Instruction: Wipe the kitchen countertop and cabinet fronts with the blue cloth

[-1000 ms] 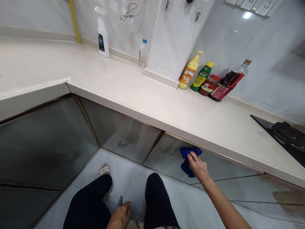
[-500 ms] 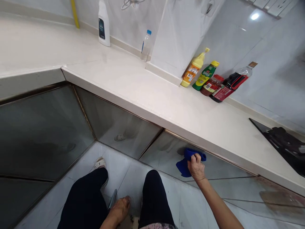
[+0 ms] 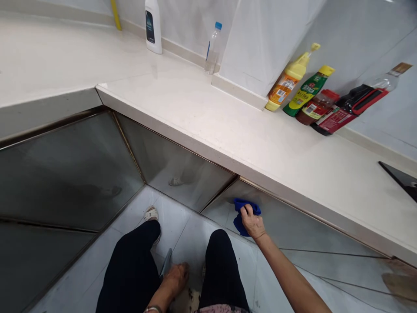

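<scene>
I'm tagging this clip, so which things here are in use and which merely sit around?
In use: right hand pressing blue cloth against cabinet door; left hand low beside grey object.
Sitting around: spray bottle, water bottle, yellow bottle, green bottle, red-lidded jar, dark bottle, all on the countertop; hob at right.

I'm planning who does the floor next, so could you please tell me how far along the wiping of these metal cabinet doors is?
Done, it seems: the corner door reflects cleanly. In hand: the right hand presses a blue cloth against the top corner of the next door. Left: brownish smears on the far right panel; the left hand rests low by a grey tool.
</scene>
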The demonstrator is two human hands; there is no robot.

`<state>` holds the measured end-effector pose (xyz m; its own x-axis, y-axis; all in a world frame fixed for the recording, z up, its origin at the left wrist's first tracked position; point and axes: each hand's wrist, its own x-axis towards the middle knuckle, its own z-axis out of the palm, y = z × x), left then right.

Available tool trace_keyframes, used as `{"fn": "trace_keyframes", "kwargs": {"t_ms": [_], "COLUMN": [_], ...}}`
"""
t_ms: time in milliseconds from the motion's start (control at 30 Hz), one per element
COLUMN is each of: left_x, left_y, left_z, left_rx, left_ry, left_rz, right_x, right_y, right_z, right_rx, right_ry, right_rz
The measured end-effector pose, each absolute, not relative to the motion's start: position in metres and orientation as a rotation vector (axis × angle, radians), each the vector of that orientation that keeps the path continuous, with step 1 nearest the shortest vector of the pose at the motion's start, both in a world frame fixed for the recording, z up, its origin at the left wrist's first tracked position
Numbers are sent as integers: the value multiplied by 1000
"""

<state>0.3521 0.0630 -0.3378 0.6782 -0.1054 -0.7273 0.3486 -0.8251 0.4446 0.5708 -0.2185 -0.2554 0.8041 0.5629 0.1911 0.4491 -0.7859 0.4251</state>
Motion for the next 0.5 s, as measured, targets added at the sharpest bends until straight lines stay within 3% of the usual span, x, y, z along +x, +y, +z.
{"fn": "trace_keyframes", "kwargs": {"t_ms": [200,500], "left_x": [351,340], "left_y": [60,59], "left_z": [-332,-317], "left_rx": [2284,2274], "left_ry": [202,187], "left_rz": [-1063,-979], "right_x": [580,581], "right_y": [-160,-145], "right_z": [-268,-292], "right_rx": [2574,2451], "right_ry": [943,1077], "right_rz": [-136,-278]}}
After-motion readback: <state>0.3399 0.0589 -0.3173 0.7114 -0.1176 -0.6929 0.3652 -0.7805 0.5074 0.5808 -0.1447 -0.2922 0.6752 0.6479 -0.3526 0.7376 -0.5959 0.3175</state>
